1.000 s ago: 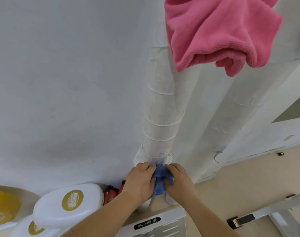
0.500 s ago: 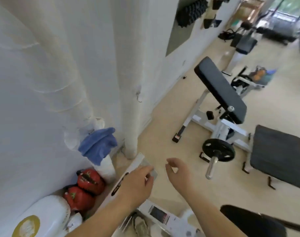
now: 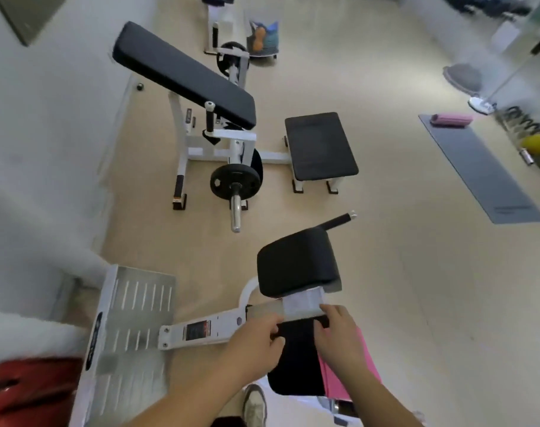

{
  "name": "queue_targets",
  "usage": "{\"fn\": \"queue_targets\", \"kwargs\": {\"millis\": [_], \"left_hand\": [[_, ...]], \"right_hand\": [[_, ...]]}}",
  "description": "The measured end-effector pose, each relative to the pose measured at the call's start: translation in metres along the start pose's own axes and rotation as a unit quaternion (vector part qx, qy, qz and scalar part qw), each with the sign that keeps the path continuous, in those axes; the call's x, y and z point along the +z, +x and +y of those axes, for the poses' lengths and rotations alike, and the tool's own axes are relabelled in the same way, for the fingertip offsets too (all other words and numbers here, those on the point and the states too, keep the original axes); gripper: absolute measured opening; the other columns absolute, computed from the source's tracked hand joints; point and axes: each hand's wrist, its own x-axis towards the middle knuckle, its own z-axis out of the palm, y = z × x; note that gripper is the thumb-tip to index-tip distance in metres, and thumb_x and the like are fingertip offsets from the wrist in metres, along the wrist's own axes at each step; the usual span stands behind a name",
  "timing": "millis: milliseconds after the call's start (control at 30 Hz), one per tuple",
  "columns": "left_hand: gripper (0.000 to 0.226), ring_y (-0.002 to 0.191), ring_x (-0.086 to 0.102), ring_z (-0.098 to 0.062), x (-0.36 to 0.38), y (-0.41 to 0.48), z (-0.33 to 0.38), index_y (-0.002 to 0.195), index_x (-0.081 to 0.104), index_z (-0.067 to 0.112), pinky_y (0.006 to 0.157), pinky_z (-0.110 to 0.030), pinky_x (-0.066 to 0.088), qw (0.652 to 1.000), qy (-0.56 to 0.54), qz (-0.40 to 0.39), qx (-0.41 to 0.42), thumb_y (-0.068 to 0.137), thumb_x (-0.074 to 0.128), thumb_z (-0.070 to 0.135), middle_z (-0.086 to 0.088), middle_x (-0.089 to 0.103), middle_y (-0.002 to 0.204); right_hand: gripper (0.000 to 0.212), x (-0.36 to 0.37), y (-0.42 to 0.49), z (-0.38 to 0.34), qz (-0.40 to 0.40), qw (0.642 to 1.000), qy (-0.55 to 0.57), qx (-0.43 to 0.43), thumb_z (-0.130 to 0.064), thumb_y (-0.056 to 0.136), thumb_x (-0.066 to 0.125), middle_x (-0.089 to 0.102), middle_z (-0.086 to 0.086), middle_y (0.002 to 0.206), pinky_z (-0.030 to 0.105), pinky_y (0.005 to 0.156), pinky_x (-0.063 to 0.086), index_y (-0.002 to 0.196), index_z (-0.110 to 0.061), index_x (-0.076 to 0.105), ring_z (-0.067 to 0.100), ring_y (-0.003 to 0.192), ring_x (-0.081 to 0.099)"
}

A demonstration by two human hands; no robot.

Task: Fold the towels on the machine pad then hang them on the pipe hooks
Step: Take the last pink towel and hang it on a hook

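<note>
On the beige gym floor, a pink towel lies along the right side of the near black pad, while the left hand and right hand hover curled over its far end, grip unclear.

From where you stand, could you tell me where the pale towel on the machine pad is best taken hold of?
By its two near corners, from the person's side. The pale towel lies flat on the machine pad with its near edge facing both hands: the right hand sits at its right corner, the left hand near the left one. A two-corner pinch should lift it unbunched.
</note>
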Motion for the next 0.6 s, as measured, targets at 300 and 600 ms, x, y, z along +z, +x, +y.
{"fn": "queue_targets", "kwargs": {"millis": [300, 600], "left_hand": [[0.054, 0.131, 0.053, -0.016, 0.118, 0.034, 0.051, 0.152, 0.044, 0.024, 0.114, -0.030, 0.042, 0.987, 0.085, -0.133, 0.003, 0.099, 0.053, 0.027, 0.004, 0.049, 0.148], [0.046, 0.099, 0.062, -0.012, 0.124, 0.037, 0.048, 0.144, 0.051, 0.030, 0.090, -0.028, 0.052, 0.989, 0.099, -0.107, -0.020, 0.098, 0.056, 0.026, 0.004, 0.058, 0.129]], "right_hand": [[0.044, -0.001, 0.001, 0.168, -0.142, 0.979, 0.001, 0.149, -0.034, 0.105, 0.028, 0.064, 0.007, 0.121, 0.035, 0.083, 0.049, 0.146, -0.034, 0.045, 0.025, 0.099, 0.062], [0.053, 0.005, 0.012, 0.176, -0.090, 0.943, 0.245, 0.204, -0.026, 0.089, 0.070, 0.067, 0.010, 0.121, 0.041, 0.090, 0.054, 0.136, -0.009, 0.052, 0.030, 0.108, 0.065]]}}
